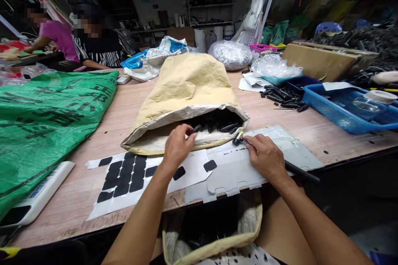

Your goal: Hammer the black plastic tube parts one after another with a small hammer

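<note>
My left hand [178,145] is closed at the mouth of a tan woven sack [189,76], pinching a small black cylindrical piece [196,129]. More black pieces [228,126] lie inside the sack, whose open end faces me. In my right hand [264,155] is a small two-faced hammer [239,136], its head black and yellow with a metal middle and its black handle pointing to the right. Beneath that hand is a grey-white board [236,178]. A white sheet with black rounded-square stickers [124,176] lies left of the board, under my left forearm.
A second sack [214,250] stands open at my lap, below the table edge. The green printed sack [59,112] and a white device [43,194] are on the left. To the right are loose black pieces [284,97] and a blue basket [348,112]. Two people sit at back left.
</note>
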Demonstrator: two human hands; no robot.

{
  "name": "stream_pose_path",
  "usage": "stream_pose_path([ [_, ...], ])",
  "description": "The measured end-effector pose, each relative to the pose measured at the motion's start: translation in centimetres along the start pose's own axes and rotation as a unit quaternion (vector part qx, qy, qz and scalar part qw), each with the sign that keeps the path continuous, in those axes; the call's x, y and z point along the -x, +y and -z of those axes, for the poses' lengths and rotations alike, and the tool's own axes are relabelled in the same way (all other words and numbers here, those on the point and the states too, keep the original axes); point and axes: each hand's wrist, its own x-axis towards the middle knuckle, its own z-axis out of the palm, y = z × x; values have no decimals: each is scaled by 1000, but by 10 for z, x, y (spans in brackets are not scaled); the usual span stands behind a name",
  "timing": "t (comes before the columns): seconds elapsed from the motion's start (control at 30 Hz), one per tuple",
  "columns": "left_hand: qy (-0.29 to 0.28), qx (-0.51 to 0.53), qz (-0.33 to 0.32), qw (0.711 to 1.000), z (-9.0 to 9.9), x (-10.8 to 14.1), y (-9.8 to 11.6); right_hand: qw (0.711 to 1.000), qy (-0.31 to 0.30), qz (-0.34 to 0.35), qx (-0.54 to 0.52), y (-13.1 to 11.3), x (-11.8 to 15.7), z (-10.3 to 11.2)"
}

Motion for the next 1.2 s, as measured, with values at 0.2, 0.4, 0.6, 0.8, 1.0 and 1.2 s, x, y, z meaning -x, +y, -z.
stream_pose_path([
  [0.2,-74,77,-133,985,-28,48,8,1000,7,3,6,-1,1,0],
  [0.4,-57,102,-113,987,-41,48,1,1000,14,-15,1,1,1,-2],
  [0.6,-69,108,-100,987,-37,47,3,997,9,-18,-77,-9,0,12],
  [0.8,-80,115,-77,987,-40,45,2,953,2,6,-301,-66,3,38],
  [1.0,-86,111,-67,988,-37,46,6,953,-37,43,-299,-96,15,27],
  [1.2,-78,124,-72,987,-41,45,3,956,13,57,-288,-99,4,44],
])
